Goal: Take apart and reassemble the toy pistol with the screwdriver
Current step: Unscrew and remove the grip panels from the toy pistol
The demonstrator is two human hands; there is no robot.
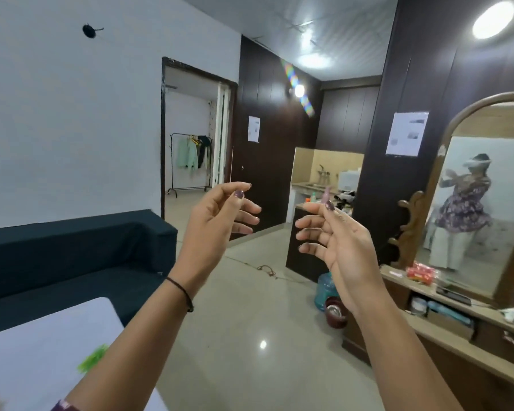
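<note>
Head view: left hand and right hand hang raised beyond the white table, palms facing, apart, fingers loosely spread and gripping nothing. A green thing lies on the table, too blurred to tell whether it is the toy pistol.

head view faces forward across room, raised hands close before lens.

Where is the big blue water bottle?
In the head view the blue water bottle stands on the floor right of centre, beside a dark red bucket at the end of the wooden dresser.
</note>
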